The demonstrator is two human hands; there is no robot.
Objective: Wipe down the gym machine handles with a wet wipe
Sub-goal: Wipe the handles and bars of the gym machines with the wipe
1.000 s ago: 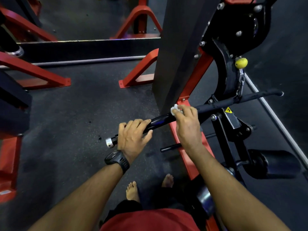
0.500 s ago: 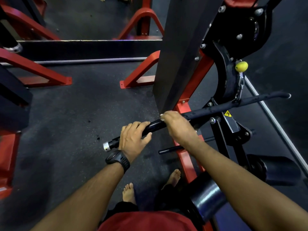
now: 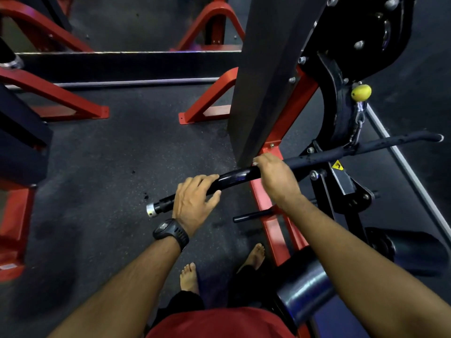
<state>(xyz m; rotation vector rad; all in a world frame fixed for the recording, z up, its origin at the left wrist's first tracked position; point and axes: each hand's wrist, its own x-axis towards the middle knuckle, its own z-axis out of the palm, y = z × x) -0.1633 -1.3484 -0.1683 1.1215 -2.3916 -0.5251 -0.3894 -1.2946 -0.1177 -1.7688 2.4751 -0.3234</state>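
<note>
Gripping the black handle bar point(image 3: 234, 178) with left hand point(image 3: 195, 201), right hand point(image 3: 275, 178) curled over it further along

One handle bar point(image 3: 234, 176), two hands point(image 3: 195, 201) point(image 3: 275, 179), two feet point(image 3: 189, 276) point(image 3: 256, 254), one watch point(image 3: 170, 231)

A yellow warning triangle point(image 3: 338, 165) marks the black bracket point(image 3: 343, 182); its symbol seems unreadable.
</note>
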